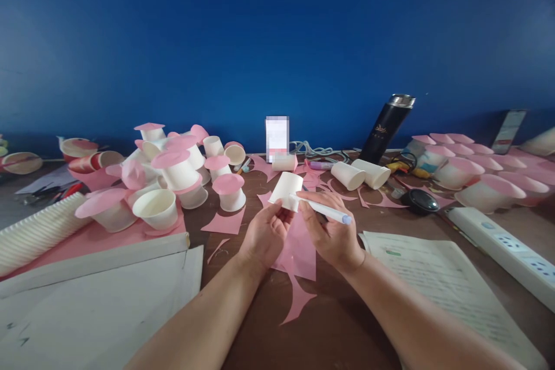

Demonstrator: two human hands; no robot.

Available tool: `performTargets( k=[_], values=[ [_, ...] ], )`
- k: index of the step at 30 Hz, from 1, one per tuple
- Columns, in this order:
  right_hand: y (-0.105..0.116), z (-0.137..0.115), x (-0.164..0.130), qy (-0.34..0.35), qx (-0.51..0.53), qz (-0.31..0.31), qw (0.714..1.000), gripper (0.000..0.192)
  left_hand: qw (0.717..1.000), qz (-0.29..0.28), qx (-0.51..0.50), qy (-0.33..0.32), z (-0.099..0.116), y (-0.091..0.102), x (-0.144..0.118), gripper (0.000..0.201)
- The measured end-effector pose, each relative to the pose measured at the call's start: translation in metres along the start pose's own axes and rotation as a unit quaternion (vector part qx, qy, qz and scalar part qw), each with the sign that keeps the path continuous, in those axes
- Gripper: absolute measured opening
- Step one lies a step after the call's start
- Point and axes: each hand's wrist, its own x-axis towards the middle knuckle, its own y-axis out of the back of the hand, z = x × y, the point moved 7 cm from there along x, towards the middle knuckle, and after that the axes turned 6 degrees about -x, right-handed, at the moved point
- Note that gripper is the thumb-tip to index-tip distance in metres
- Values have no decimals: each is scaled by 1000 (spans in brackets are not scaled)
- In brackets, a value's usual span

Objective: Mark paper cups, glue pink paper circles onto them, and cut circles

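My left hand (264,231) holds a white paper cup (286,189) above the brown table, its base tilted towards me. My right hand (330,232) grips a white marker pen (323,208) with a pale blue end; the pen's tip rests against the cup's side. Beneath both hands lies a cut sheet of pink paper (299,254).
White cups topped with pink paper discs (173,176) crowd the left; more fill the right (472,170). A stack of cups (34,234) lies at the left edge. Two loose cups (362,174), a black flask (385,127), a power strip (503,245), printed sheets (437,283) and pink scraps surround me.
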Motion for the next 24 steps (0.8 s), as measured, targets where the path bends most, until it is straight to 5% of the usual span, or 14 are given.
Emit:
performTargets(
  k=[24],
  values=[
    [-1, 0, 0, -4, -9, -2, 1000, 17, 1000, -8, 4, -1, 2, 5, 3, 16]
  ],
)
